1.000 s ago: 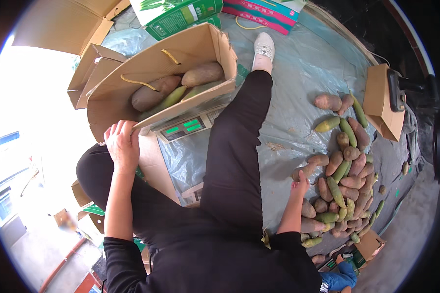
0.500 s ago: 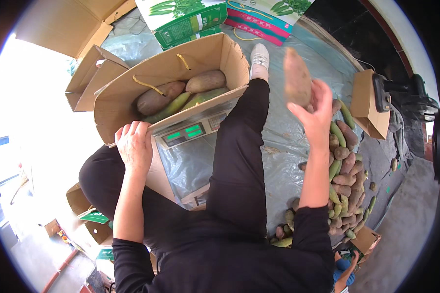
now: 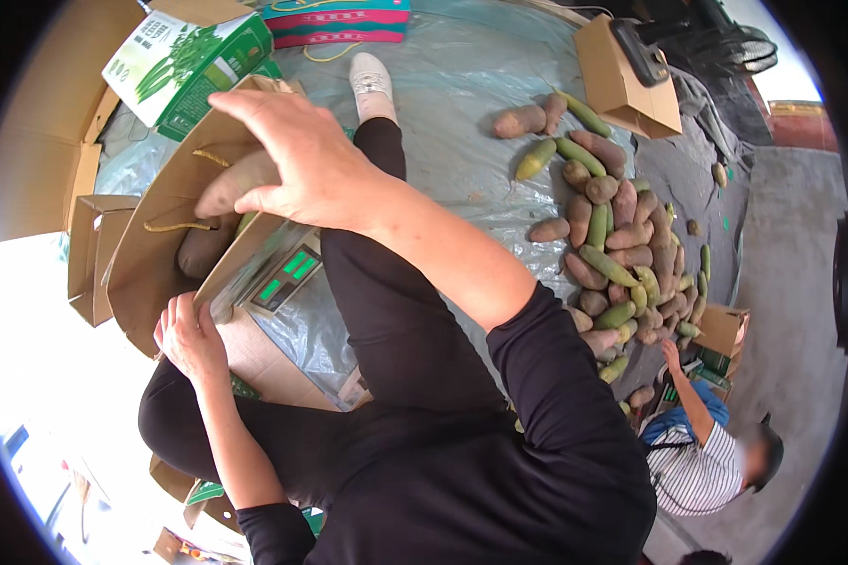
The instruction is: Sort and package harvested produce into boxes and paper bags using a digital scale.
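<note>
A long brownish-pink radish [image 3: 238,185] is in my right hand [image 3: 316,174], between the thumb and the outstretched fingers, over the mouth of a cardboard box [image 3: 146,273]. The fingers hide part of the radish. My left hand [image 3: 194,341] grips the near edge of this box, thumb and fingers either side of the wall. Inside lies a darker radish [image 3: 207,247], and a bit of green shows beside it. Yellow rope handles [image 3: 174,226] hang in the box. It rests on a scale [image 3: 287,275] with lit green displays.
A heap of brown and green radishes [image 3: 622,250] lies on plastic sheeting [image 3: 452,179] to the right. Beyond it stand a small carton [image 3: 622,80] and a black fan [image 3: 725,42]. Printed boxes [image 3: 207,71] are at the far left. A co-worker [image 3: 702,461] reaches toward the heap.
My right hand has carried the radish left, from above the sheeting to over the box. My left hand still holds the box edge. The view has swung right, bringing the co-worker further in.
</note>
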`<act>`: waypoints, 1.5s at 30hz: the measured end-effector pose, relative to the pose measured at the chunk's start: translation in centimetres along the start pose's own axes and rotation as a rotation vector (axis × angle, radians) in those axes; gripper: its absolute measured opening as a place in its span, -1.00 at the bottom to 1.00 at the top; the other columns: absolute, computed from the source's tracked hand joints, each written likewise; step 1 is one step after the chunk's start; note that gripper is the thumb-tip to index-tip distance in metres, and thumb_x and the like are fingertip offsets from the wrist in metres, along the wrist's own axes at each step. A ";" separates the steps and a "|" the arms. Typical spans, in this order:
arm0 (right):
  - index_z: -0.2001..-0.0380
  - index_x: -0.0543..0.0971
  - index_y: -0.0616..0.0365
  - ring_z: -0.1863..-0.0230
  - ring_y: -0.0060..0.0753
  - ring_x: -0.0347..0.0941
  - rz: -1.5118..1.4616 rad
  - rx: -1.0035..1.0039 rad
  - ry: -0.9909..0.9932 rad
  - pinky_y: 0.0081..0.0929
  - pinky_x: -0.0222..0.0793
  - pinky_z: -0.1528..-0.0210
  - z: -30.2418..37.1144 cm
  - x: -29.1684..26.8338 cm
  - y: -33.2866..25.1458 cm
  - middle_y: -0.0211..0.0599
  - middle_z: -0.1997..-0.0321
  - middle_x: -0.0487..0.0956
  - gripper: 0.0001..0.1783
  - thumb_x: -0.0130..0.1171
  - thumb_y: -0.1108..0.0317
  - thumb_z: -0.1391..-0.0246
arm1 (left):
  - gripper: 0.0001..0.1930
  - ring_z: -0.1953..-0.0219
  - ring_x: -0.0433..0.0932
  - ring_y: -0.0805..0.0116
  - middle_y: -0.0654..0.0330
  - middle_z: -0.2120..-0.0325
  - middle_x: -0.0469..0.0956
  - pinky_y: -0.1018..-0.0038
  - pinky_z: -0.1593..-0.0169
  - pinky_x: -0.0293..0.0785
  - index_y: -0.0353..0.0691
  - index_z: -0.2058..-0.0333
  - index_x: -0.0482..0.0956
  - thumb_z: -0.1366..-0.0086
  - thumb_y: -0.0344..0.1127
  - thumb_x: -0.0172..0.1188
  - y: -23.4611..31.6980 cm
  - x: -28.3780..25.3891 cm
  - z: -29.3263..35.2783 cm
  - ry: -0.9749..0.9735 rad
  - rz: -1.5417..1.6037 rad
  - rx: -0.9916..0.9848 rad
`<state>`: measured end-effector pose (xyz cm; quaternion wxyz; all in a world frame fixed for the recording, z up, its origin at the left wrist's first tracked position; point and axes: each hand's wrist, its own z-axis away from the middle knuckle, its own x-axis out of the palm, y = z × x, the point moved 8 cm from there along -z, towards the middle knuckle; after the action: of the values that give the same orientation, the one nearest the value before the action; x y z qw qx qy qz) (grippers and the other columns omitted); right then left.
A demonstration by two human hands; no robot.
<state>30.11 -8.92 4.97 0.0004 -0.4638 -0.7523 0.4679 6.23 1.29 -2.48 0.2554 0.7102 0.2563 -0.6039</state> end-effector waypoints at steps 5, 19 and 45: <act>0.14 0.50 0.14 0.05 -0.18 0.44 -0.123 0.295 0.253 -0.34 0.34 0.00 5.8 -5.4 6.7 -0.18 0.11 0.54 -0.54 0.33 0.40 0.22 | -0.84 0.22 0.46 0.16 0.17 0.35 0.51 0.27 0.02 0.25 -0.20 0.28 0.47 -0.12 -0.37 0.10 0.0 -0.3 0.2 0.051 -0.018 0.020; 0.27 0.58 0.22 0.16 -0.12 0.52 0.626 1.403 0.184 -0.29 0.41 0.07 47.6 -18.6 29.6 -0.05 0.25 0.59 -0.61 0.34 0.30 0.26 | -0.77 0.14 0.45 0.11 0.14 0.28 0.51 0.22 0.03 0.24 -0.23 0.22 0.45 -0.15 -0.30 0.14 -1.0 1.0 0.2 0.007 -0.045 -0.035; 0.57 0.45 0.04 0.57 -0.48 0.37 -0.185 1.960 1.095 -0.41 0.22 0.50 59.2 -20.1 33.5 -0.41 0.60 0.47 -0.77 0.37 0.40 0.15 | -0.88 0.23 0.48 0.17 0.18 0.41 0.51 0.33 0.04 0.24 -0.19 0.37 0.51 -0.06 -0.44 0.18 0.3 -1.6 -0.6 0.013 -0.029 -0.094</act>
<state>39.18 -60.24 -43.17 0.7293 -0.3488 0.0098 0.5886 6.61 1.37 -0.82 0.2781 0.6973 0.2963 -0.5904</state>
